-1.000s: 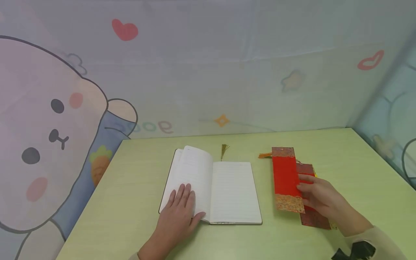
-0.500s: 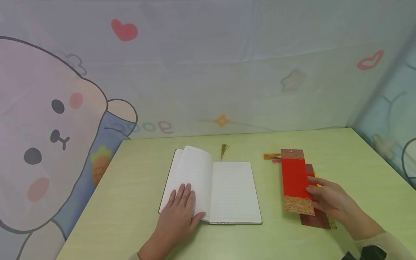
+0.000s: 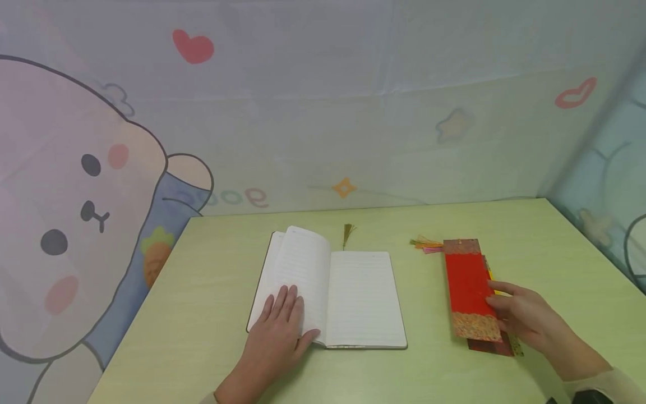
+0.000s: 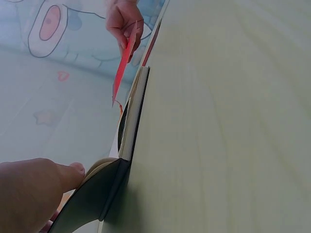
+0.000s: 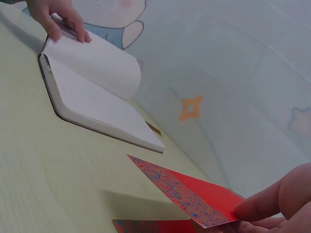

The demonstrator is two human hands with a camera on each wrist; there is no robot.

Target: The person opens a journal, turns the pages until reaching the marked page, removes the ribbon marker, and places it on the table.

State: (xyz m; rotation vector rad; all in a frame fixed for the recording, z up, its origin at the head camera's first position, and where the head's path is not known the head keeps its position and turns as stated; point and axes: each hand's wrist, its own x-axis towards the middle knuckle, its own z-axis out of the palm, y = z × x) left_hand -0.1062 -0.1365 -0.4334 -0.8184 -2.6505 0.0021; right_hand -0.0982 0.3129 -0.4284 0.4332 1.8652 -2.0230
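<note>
An open notebook (image 3: 365, 297) with lined white pages lies in the middle of the table. My left hand (image 3: 280, 328) rests on its left pages with fingers extended. To the right, my right hand (image 3: 530, 317) pinches the right edge of a red bookmark (image 3: 468, 283) with gold-patterned ends. In the right wrist view, this bookmark (image 5: 189, 196) is raised and tilted, its thumb-side edge held. Beneath it another red bookmark (image 3: 490, 347) lies on the table, mostly covered. A yellow strip (image 3: 516, 343) shows beside that one. Colored tassels (image 3: 427, 244) stick out at the upper left.
A gold tassel (image 3: 347, 233) extends from the notebook's top edge. The pale green table (image 3: 202, 269) meets a printed cloth backdrop (image 3: 313, 112) at its rear. More cloth hangs along the right side.
My right hand has moved the red bookmark right and slightly toward me, over the bookmarks on the table. More tassels show at its upper left. My left hand has stayed on the notebook.
</note>
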